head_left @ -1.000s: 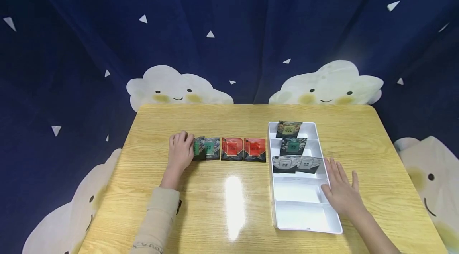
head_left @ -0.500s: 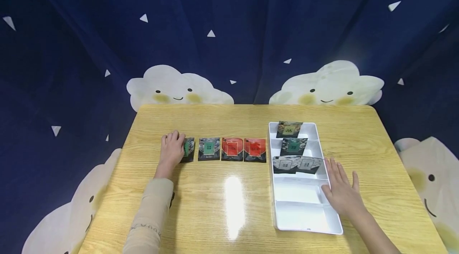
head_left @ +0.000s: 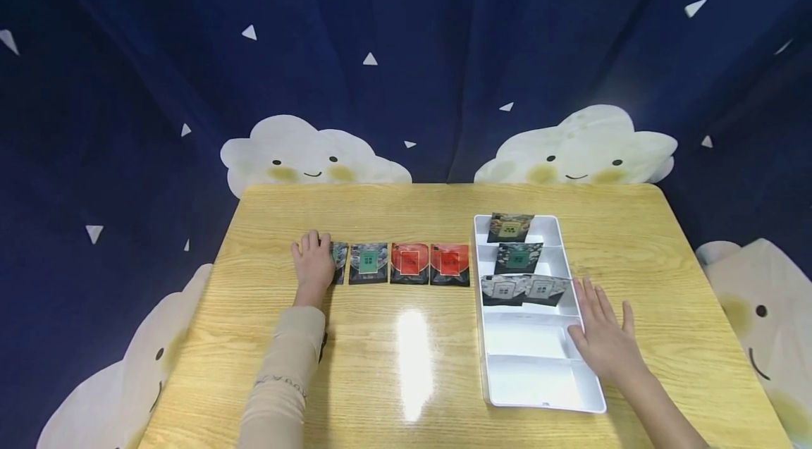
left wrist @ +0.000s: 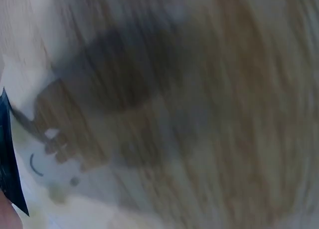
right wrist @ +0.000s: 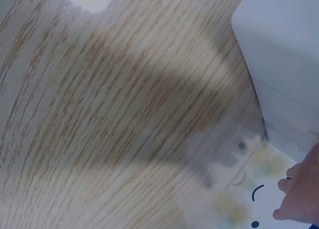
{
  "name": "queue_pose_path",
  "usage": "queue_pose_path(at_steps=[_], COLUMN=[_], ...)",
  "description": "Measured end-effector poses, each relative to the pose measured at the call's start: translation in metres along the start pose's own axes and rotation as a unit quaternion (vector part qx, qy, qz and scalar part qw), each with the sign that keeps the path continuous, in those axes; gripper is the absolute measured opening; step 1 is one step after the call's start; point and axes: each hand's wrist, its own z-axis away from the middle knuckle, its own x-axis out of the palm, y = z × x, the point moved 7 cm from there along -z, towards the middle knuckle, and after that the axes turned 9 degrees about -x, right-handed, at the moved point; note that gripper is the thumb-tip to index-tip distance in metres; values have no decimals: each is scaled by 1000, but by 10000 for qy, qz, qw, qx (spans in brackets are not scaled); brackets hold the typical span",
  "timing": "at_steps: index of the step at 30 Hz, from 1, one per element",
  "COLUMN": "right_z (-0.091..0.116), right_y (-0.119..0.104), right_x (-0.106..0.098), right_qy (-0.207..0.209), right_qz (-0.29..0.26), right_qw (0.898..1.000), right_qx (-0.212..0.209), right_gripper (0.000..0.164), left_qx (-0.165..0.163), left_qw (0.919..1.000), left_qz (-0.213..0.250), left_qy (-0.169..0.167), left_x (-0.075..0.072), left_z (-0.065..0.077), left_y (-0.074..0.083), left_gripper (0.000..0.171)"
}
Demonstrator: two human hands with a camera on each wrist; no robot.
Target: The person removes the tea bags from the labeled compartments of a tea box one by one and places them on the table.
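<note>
At the left end of a row on the table, my left hand (head_left: pixel 314 262) holds a black sachet (head_left: pixel 339 262) with a green label, its fingers covering the left part. In the left wrist view the same sachet (left wrist: pixel 10 161) stands tilted, a fingertip (left wrist: pixel 7 214) against its lower edge. To its right lie another green-labelled sachet (head_left: pixel 368 263) and two red-labelled sachets (head_left: pixel 409 263). My right hand (head_left: pixel 605 333) rests with spread fingers against the right side of a white compartment tray (head_left: pixel 488 378); the right wrist view shows those fingers (right wrist: pixel 299 189) beside the tray wall.
Sachets stand in the tray's back compartments: one yellow-labelled (head_left: pixel 510 228), one green-labelled (head_left: pixel 519 259) and two grey-white ones (head_left: pixel 504 290). The wooden table (head_left: pixel 374 364) ends at a dark blue curtain (head_left: pixel 406 68) with clouds and triangles.
My left hand moved left with the sachet, off the neighbouring green-labelled one, then shifted slightly right again. A narrower strip of the sachet shows now. My right hand has stayed put.
</note>
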Motion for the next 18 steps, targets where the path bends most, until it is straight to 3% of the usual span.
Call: queue_pose_path(at_steps=[13, 18], right_z=[0, 0], right_y=[1, 1], right_x=[0, 0], right_qy=[52, 56], right_qz=[26, 15], right_qw=[10000, 10000], right_qx=[-26, -23], right_gripper=[69, 69], left_qx=[-359, -350], left_qw=[9984, 9982], left_qz=[377, 427], left_qy=[-207, -234], left_x=[16, 20], left_z=[0, -1], left_y=[-3, -4], left_gripper=[23, 22])
